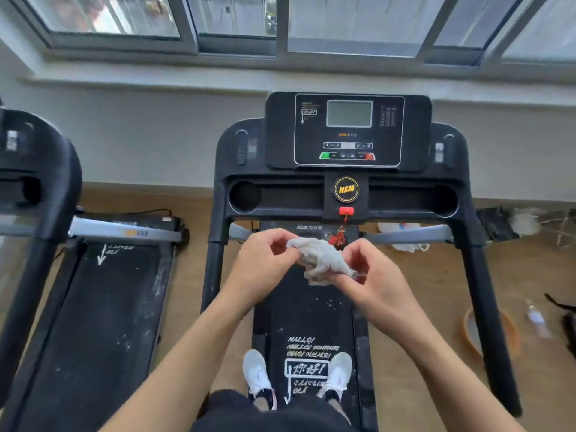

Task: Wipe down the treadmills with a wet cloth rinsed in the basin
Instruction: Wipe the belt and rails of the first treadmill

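The gravest risk lies with the treadmill (224,194) itself. The person stands on its belt (311,316), below the fingers (277,238), and I judge that a wipe across the console (347,132) beyond the fingers could press the green button (325,155) and set the belt moving underfoot, if the machine has power. An overly wet cloth could also drip into the screen (349,113) and keys.

The second treadmill (103,307), well to the left of the fingers, is dusted with white specks that a soggy cloth may smear rather than lift.

The orange basin (514,336) sits on the floor low to the right of the fingers, partly hidden behind the handrail (486,291), so rinsing likely means stepping off.

Smallest, the red safety key (346,211) and its tassel (338,240) hang just beyond the fingers, so close to the cloth that I cannot tell whether they touch. Loose threads could snag and pull the key out.

The treadmill's frame is matte black plastic with rounded corners, and the screen is flat and glassy. The belt is dull black, printed with white lettering and speckled. The basin looks round, shallow and smooth.

The cloth (321,260) is off-white, nubbly and frayed, bunched into a lump in the air over the belt. The left hand (265,266) pinches its upper end and the right hand (377,285) pinches its lower end.
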Available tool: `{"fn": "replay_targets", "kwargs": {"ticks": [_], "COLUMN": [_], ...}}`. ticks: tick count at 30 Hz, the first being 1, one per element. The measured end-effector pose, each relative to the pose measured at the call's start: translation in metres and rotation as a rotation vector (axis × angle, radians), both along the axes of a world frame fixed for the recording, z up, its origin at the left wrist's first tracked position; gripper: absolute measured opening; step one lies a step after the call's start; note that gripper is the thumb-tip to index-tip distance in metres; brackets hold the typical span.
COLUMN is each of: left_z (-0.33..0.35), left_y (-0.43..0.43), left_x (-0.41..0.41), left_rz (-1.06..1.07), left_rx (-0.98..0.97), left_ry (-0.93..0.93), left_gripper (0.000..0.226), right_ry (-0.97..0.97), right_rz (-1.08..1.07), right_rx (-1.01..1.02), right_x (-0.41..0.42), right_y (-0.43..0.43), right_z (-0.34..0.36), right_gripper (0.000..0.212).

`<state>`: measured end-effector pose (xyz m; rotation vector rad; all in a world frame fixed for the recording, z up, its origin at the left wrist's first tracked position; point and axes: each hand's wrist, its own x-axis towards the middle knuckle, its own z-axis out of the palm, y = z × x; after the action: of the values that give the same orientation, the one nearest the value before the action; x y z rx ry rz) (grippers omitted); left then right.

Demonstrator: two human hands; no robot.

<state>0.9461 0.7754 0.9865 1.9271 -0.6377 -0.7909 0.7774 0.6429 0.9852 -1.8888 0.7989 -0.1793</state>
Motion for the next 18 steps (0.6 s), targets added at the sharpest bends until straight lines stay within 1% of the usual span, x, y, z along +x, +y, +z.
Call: {"fn": "replay_targets", "kwargs": {"ticks": [2, 5, 7, 8, 9, 11, 13, 14, 16, 18], "left_z": [0.001, 0.009, 0.019, 0.025, 0.031, 0.045, 0.057, 0.061, 0.067, 0.072], "left_y": [0.0, -0.004, -0.01, -0.014, -0.02, -0.031, -0.044, -0.05, -0.059, -0.066], "left_x": [0.003, 0.005, 0.0, -0.005, -0.011, -0.023, -0.033, -0.037, -0.042, -0.046], "left_rz": [0.07, 0.147, 0.092, 0.054, 0.011, -0.117, -0.289, -0.361, -0.436, -0.427], "left_rx": [0.023, -0.119, -0.185, -0.206, -0.219, -0.198, -0.159, -0.137, -0.105, -0.117], "left_ry": [-0.002, 0.168, 0.214, 0.197, 0.158, 0.039, -0.082, -0.157, -0.3, -0.343], "left_gripper": [0.014, 0.018, 0.021, 0.021, 0.02, 0.017, 0.01, 0.008, 0.01, 0.013], "right_ry": [0.005, 0.012, 0.026, 0.038, 0.046, 0.09, 0.074, 0.015, -0.142, -0.234], "right_rz": [-0.028, -0.09, -0.095, -0.088, -0.056, 0.084, 0.202, 0.214, 0.17, 0.116], "right_rx": [-0.011, 0.013, 0.013, 0.0, 0.0, 0.031, -0.008, -0.033, -0.011, 0.078], "right_x": [-0.007, -0.015, -0.019, -0.02, -0.022, -0.023, -0.026, -0.027, -0.029, -0.03], "right_y": [-0.01, -0.026, -0.033, -0.035, -0.036, -0.035, -0.035, -0.034, -0.031, -0.031], "right_z": [-0.002, -0.004, -0.004, -0.004, -0.002, 0.001, 0.004, 0.007, 0.012, 0.014], "right_gripper": [0.032, 0.03, 0.028, 0.028, 0.03, 0.042, 0.048, 0.047, 0.034, 0.018]}}
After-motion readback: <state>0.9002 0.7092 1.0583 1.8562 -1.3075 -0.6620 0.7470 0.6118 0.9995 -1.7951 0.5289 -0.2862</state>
